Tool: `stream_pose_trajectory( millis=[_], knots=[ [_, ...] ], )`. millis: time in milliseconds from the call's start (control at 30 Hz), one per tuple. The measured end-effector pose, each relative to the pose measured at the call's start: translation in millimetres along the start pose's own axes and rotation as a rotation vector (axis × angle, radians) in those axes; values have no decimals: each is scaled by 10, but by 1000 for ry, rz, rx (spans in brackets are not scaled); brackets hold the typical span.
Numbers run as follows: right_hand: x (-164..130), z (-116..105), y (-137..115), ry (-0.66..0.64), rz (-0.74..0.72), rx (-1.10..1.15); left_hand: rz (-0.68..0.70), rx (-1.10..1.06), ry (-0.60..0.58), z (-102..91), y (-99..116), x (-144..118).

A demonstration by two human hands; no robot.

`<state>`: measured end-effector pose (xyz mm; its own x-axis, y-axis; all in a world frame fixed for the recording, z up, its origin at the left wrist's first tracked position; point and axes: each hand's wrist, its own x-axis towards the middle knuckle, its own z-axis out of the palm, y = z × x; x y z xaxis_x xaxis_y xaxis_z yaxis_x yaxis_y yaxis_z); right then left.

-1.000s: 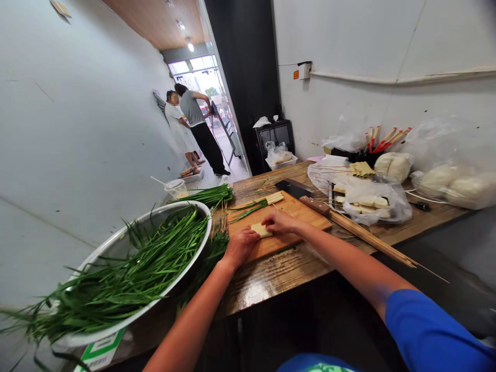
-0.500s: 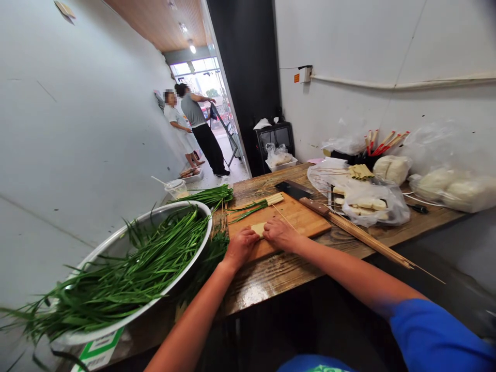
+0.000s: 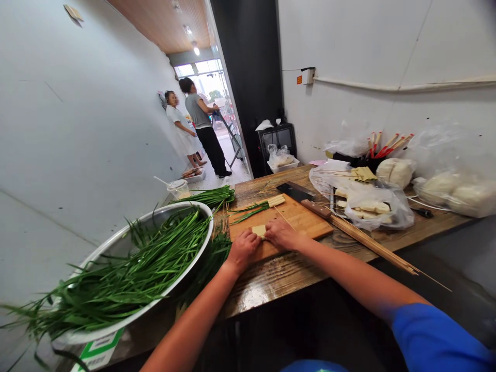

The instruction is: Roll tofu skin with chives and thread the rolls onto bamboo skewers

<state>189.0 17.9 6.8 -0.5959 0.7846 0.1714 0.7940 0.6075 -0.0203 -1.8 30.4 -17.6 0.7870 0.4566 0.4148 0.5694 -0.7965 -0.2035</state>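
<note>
txt: none legible; green-white label [image 3: 101, 347] under bowl [image 3: 116, 243] | orange wall sticker [image 3: 299, 79] too small

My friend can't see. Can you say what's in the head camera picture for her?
Two bare hands, left hand and right hand, press a small pale tofu piece on a cutting board, with a thin skewer at the right hand. A big bowl of chives sits left; a cleaver and bagged food lie right.

Pale cream rectangular tofu piece [image 3: 259, 230], tan wooden cutting board [image 3: 298, 217], round silver metal basin [image 3: 127, 243] of deep green chives [image 3: 127, 279], brown streaked wooden table [image 3: 271, 279], dark cleaver blade with brown wooden handle [image 3: 306, 199], red-tipped chopsticks [image 3: 389, 143], bright blue sleeve [image 3: 437, 336]
</note>
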Motion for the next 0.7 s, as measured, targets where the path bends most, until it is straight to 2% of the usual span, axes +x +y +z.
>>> stream_pose_trajectory(
  millis=[200,467,600,700],
  knots=[
    [-34,-58,13,41,15,67,45,-55,-55,-18,-60,42],
    [18,-35,4,-18,-72,-60,-22,-215,-97,-102,-67,102],
    [12,3,-33,13,-123,-130,-76,-235,-95,-96,-68,118],
    [-24,14,-71,52,-93,-134,-72,-246,-99,-92,-71,131]
  ],
)
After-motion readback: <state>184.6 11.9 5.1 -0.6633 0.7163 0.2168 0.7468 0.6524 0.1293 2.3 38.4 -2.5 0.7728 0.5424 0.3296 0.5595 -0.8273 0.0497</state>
